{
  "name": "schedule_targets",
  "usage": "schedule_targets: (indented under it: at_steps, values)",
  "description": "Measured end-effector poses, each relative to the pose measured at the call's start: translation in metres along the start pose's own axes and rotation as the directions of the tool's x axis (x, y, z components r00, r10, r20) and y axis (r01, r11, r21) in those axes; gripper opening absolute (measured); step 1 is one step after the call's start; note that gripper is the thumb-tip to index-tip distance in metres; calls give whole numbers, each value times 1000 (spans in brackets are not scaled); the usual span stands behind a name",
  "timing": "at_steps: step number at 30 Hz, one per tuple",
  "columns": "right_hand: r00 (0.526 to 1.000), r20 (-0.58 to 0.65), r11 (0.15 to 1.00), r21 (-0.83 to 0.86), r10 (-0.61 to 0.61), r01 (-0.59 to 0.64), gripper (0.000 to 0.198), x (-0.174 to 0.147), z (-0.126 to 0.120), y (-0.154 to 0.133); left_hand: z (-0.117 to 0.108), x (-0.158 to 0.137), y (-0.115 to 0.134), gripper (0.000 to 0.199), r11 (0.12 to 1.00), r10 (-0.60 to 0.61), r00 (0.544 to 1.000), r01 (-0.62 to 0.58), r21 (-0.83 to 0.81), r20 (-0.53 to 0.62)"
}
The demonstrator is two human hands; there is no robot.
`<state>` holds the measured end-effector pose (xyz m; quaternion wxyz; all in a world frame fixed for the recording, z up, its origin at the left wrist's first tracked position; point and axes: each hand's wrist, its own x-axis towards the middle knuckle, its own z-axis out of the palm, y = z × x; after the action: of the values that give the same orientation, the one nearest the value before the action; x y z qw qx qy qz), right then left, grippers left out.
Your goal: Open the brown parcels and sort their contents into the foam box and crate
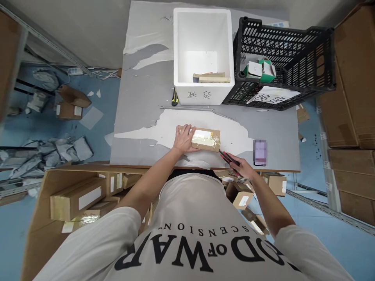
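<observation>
Phone (260, 152), apparently, right of carton (206, 139)

Under the left hand (184, 138), the box (209, 146) is brown, with a white label (202, 134) and yellowish tape (204, 141). The tool (229, 159) in the right hand (240, 167) is black and red. Around both hands the table (143, 89) is grey with white patches (171, 121). Beyond the left hand are a black-and-yellow knife (175, 97) and a white bin (184, 97) with black writing (199, 95); beyond the right, a black latticed crate (310, 89). Right of that hand, the phone (260, 152) shows blurred lilac.
</observation>
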<state>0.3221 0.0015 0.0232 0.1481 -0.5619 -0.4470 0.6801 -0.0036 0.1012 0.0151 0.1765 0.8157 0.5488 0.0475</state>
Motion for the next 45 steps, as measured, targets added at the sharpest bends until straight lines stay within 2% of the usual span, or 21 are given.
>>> schedule_targets:
  at_steps: [5, 8, 12, 17, 21, 25, 27, 29, 32, 37, 45]
  values:
    - [999, -49, 992, 126, -20, 26, 74, -9, 23, 12, -1, 0, 0, 104, 1000, 23, 1000, -23, 15, 12]
    - [996, -85, 988, 152, -22, 35, 75, -12, 28, 13, -2, -1, 0, 105, 999, 27, 999, -29, 36, 35]
    - [989, -146, 985, 171, 5, 21, 77, -24, 15, 17, -3, -4, 2, 106, 997, 35, 998, -38, 66, 45]
    - [943, -332, 979, 187, -16, 82, 77, -25, -1, 27, -4, -11, 0, 102, 994, 70, 997, -71, 77, 15]
    - [899, -433, 994, 57, -62, 96, 71, -1, 3, 33, -2, -22, -9, 81, 991, 116, 992, -112, 70, -52]
    - [853, -481, 963, -255, -204, 86, 70, 27, 10, 37, 3, -40, -16, 68, 998, 48, 992, -42, 54, -117]
    - [826, -504, 922, -384, -250, 45, 69, 37, 14, 37, 7, -50, -17, 61, 999, 27, 992, -21, 49, -125]
    - [809, -532, 895, -446, -248, -20, 68, 47, 18, 37, 10, -60, -15, 55, 998, 31, 993, -26, 49, -115]
    - [779, -591, 884, -455, -209, -108, 67, 61, 25, 39, 15, -70, -10, 52, 997, 58, 995, -54, 48, -80]
    - [706, -689, 866, -443, -163, -233, 64, 88, 30, 48, 22, -77, -3, 60, 998, 56, 998, -54, 45, -43]
    - [707, -699, 788, -493, -106, -369, 61, 108, 32, 59, 25, -83, -1, 64, 996, 56, 997, -53, 69, -53]
